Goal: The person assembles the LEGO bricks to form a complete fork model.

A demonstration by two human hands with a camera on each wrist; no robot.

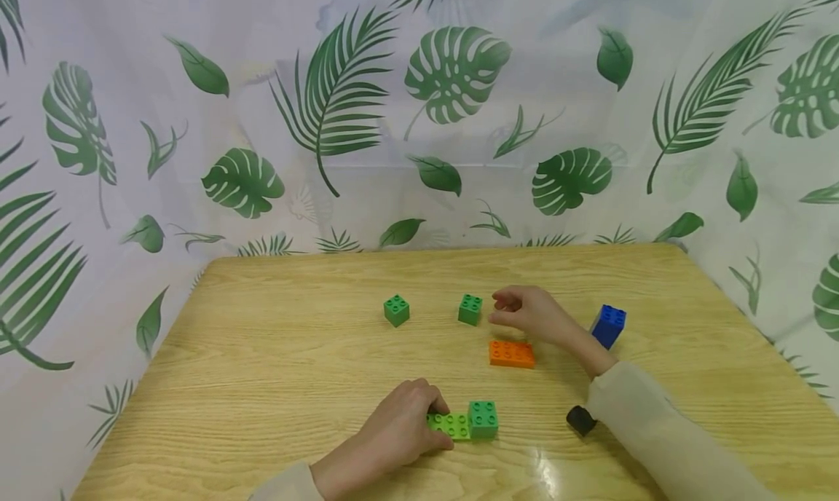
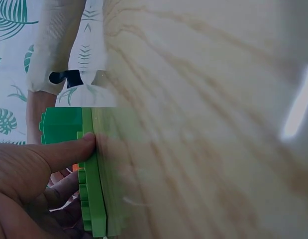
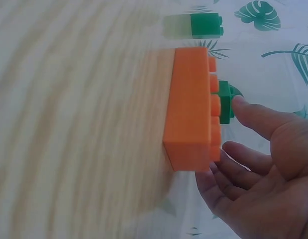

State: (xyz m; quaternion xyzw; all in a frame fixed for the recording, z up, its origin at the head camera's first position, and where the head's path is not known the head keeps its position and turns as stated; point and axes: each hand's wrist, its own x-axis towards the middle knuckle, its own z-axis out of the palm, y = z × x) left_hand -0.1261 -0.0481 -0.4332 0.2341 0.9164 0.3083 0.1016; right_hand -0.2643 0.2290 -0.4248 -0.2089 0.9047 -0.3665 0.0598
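Observation:
My left hand (image 1: 403,421) holds a light green building-block plate (image 1: 452,426) between thumb and fingers near the front of the table. On the plate's right end stands a green 2x2 brick (image 1: 483,421). The left wrist view shows the thumb pressed on the side of the plate (image 2: 97,204). Farther back, my right hand (image 1: 531,315) hovers with loosely bent fingers and nothing between them. Just left of its fingertips stands another green brick (image 1: 470,309), apart from them. An orange brick (image 1: 511,354) lies below that hand, large in the right wrist view.
A third green brick (image 1: 396,311) sits farther left. The tall blue brick (image 1: 608,327) stands behind the right forearm, partly covered by it. Beside the right sleeve lies a small black object (image 1: 580,420). A leaf-patterned curtain (image 1: 485,144) borders the wooden table (image 1: 275,355).

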